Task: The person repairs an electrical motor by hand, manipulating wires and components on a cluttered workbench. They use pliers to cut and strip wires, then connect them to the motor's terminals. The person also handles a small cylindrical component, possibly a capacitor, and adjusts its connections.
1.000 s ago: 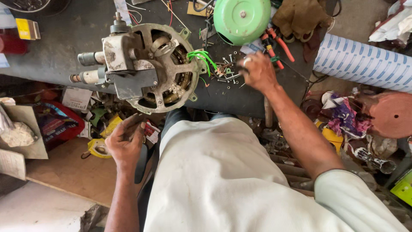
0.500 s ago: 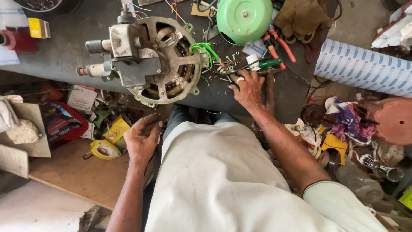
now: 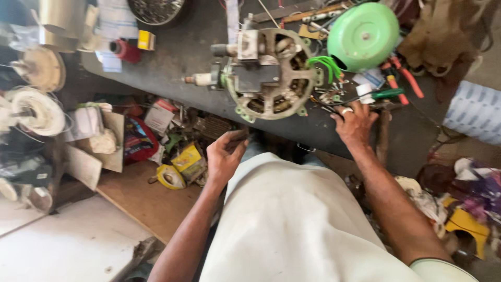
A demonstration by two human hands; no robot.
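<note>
The right hand [image 3: 354, 124] lay spread, palm down, on the dark workbench [image 3: 172, 68] right of centre, its fingertips among small loose metal parts [image 3: 330, 98] beside a green-handled screwdriver [image 3: 383, 94]. The left hand [image 3: 224, 156] hung below the bench edge at centre, fingers curled loosely around a slim dark object too blurred to identify. The motor [image 3: 271, 73], upper centre, was a round, open grey casting showing copper windings, with green wires [image 3: 324, 63] looping towards a green round cover [image 3: 364, 35].
</note>
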